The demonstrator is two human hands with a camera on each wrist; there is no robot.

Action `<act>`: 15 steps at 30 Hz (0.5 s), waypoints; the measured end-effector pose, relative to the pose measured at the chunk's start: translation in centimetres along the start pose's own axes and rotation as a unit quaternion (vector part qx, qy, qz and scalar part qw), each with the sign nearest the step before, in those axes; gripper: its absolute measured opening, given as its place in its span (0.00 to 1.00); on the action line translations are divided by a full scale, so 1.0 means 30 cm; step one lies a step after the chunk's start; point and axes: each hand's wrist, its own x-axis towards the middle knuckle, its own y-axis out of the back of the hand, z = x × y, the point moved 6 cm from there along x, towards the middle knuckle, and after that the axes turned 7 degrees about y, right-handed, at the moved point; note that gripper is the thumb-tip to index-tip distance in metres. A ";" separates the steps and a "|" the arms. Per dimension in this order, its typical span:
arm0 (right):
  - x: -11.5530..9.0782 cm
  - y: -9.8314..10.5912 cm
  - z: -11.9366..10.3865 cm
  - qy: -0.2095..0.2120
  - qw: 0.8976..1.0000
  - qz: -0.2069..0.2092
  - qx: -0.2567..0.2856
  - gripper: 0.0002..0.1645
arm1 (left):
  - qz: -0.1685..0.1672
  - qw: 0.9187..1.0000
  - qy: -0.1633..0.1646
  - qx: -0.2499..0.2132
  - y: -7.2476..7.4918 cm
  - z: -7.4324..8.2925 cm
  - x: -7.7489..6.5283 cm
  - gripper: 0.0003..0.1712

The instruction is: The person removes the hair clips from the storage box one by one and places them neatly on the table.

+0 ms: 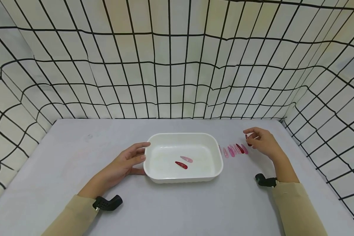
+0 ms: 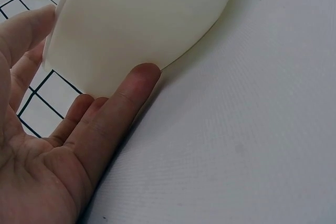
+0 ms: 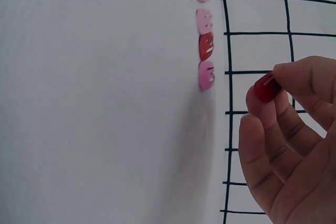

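Observation:
A white rectangular tray [image 1: 180, 179] stands on the table, with a pink snap hair clip [image 1: 186, 159] and a red snap hair clip [image 1: 181, 165] lying inside. Against its left end rests my left hand [image 1: 127, 160], fingers spread and fairly straight along the rim and outer wall. My right hand [image 1: 262, 141] pinches another red hair clip [image 3: 268, 87] between thumb and fingertip, at the far right of the table. Close beside that hand lies a row of pink and red hair clips [image 1: 240, 148], seen also in the right wrist view.
The table [image 1: 177, 209] has a white cover. Black wire grid panels [image 1: 171, 75] rise along its back and both sides; the right one [image 1: 327, 137] stands near my right hand. Black wrist cameras sit at both sleeves.

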 end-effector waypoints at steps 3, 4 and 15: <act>-0.002 -0.006 0.023 -0.010 1.000 -0.009 -0.003 0.20 | 0.001 1.000 0.003 -0.001 -0.001 -0.001 0.000 0.31; -0.003 -0.007 0.028 -0.013 1.000 -0.011 -0.004 0.20 | 0.001 1.000 0.003 -0.001 -0.002 0.000 0.000 0.31; -0.010 -0.015 0.050 -0.043 0.998 -0.054 -0.004 0.19 | 0.005 1.000 0.003 0.002 0.000 0.001 -0.002 0.32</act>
